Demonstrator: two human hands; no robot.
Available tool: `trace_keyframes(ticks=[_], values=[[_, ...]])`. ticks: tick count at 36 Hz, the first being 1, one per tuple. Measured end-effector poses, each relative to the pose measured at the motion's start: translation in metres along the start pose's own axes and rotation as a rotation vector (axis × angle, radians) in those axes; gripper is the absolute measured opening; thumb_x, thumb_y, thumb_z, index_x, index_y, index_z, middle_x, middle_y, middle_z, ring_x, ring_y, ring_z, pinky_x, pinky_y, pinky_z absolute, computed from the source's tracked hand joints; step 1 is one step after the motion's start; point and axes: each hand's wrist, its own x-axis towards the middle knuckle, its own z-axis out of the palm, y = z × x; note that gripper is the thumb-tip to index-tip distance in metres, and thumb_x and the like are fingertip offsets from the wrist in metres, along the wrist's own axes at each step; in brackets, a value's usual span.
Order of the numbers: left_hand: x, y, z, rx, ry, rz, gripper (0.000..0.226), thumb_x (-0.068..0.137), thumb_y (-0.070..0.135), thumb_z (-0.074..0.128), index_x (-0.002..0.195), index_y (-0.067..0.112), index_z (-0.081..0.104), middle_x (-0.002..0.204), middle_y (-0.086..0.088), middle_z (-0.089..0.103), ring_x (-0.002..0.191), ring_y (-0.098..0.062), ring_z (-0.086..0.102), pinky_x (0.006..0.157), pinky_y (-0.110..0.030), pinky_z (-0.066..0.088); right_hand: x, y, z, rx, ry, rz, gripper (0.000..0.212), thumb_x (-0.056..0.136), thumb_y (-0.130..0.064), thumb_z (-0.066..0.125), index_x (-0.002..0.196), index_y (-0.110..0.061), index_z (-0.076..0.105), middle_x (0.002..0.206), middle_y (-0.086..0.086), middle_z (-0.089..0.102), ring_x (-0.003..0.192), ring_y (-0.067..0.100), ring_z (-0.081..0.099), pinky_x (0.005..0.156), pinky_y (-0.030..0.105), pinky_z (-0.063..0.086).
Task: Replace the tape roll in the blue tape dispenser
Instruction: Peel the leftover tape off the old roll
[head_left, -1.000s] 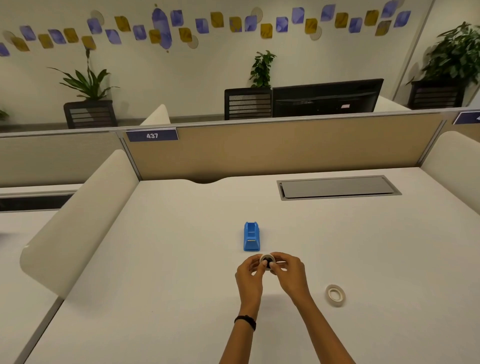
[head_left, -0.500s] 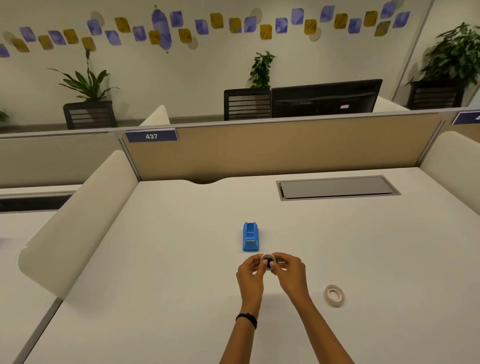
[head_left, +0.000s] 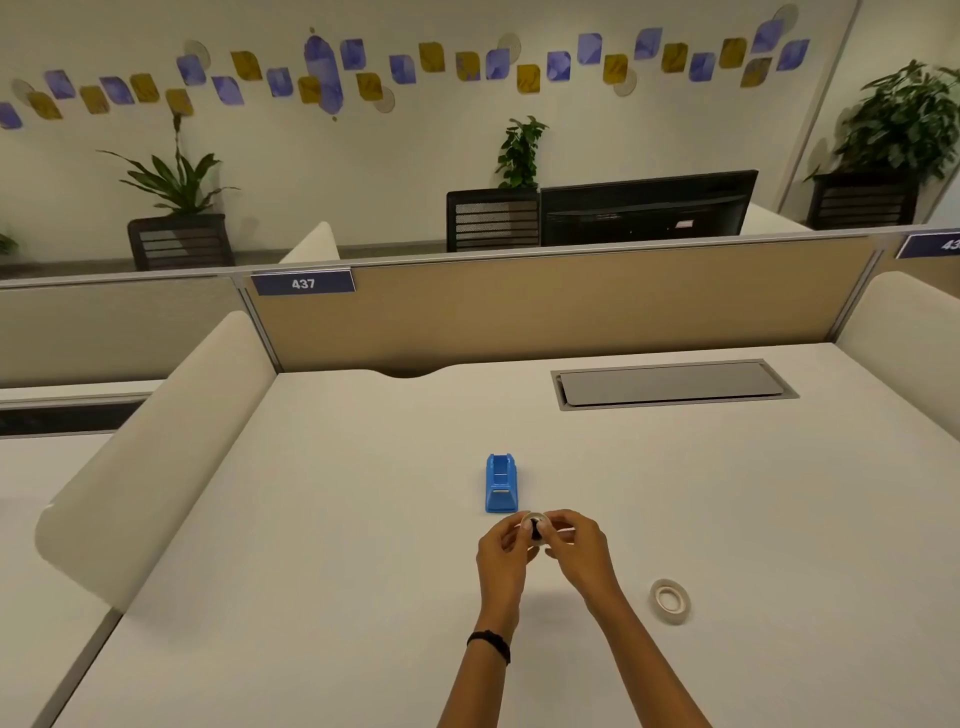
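Head view: both hands meet just in front of the blue dispenser (head_left: 501, 483), the left hand (head_left: 501, 558) and right hand (head_left: 579, 551) pinching one small tape roll (head_left: 535, 526) with a dark core between them; a second roll (head_left: 670, 600) lies flat on the white bench (head_left: 311, 519), right of the dispenser

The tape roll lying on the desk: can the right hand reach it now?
Probably not at once: the right hand and left hand both hold a small roll. The path to the loose tape roll looks free.

Both hands, left hand (head_left: 503, 552) and right hand (head_left: 576, 552), pinch a small tape roll (head_left: 535, 526) just before the blue dispenser (head_left: 501, 484).
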Motion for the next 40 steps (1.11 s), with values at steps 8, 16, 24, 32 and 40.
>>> trace_keyframes(ticks=[8, 16, 24, 32, 40], values=[[0.000, 0.000, 0.002, 0.039, 0.006, 0.033, 0.024, 0.089, 0.023, 0.058, 0.105, 0.009, 0.069, 0.095, -0.010, 0.073, 0.090, -0.020, 0.069, 0.078, -0.020, 0.056, 0.002, 0.000, 0.001, 0.000, 0.012, -0.016, 0.029, 0.090, -0.020, 0.056, 0.113, -0.004, 0.060, 0.117, 0.016, 0.064, 0.102, 0.031, 0.063, 0.089, 0.039, 0.054], [0.006, -0.001, 0.001, 0.063, 0.107, 0.023, 0.024, 0.087, 0.018, 0.062, 0.106, 0.006, 0.068, 0.097, -0.010, 0.071, 0.089, -0.022, 0.067, 0.086, -0.031, 0.055, 0.003, -0.001, 0.002, -0.015, 0.024, -0.039, 0.024, 0.087, -0.016, 0.060, 0.108, -0.004, 0.062, 0.111, 0.015, 0.067, 0.096, 0.027, 0.064, 0.082, 0.028, 0.049], [0.008, 0.001, 0.001, 0.050, 0.121, 0.060, 0.020, 0.087, 0.016, 0.061, 0.103, 0.006, 0.069, 0.093, -0.009, 0.072, 0.087, -0.022, 0.068, 0.084, -0.030, 0.055, 0.007, -0.002, 0.007, -0.020, 0.086, -0.069, 0.020, 0.084, -0.015, 0.065, 0.101, -0.003, 0.066, 0.101, 0.015, 0.070, 0.079, 0.017, 0.061, 0.069, 0.017, 0.048], [0.015, 0.000, 0.003, 0.073, 0.162, 0.040, 0.020, 0.086, 0.012, 0.062, 0.102, 0.003, 0.070, 0.096, -0.014, 0.072, 0.088, -0.026, 0.067, 0.087, -0.038, 0.056, 0.011, -0.001, 0.013, -0.026, 0.151, -0.069, 0.017, 0.082, -0.009, 0.066, 0.096, 0.001, 0.067, 0.097, 0.018, 0.070, 0.079, 0.023, 0.064, 0.073, 0.027, 0.053], [0.022, -0.006, -0.004, 0.012, 0.110, 0.022, 0.015, 0.086, 0.015, 0.063, 0.098, 0.009, 0.069, 0.089, -0.005, 0.070, 0.082, -0.016, 0.068, 0.068, -0.015, 0.056, 0.017, -0.001, 0.011, -0.001, 0.086, -0.082, 0.022, 0.083, -0.012, 0.066, 0.100, 0.002, 0.066, 0.101, 0.019, 0.069, 0.088, 0.031, 0.066, 0.081, 0.041, 0.058]])
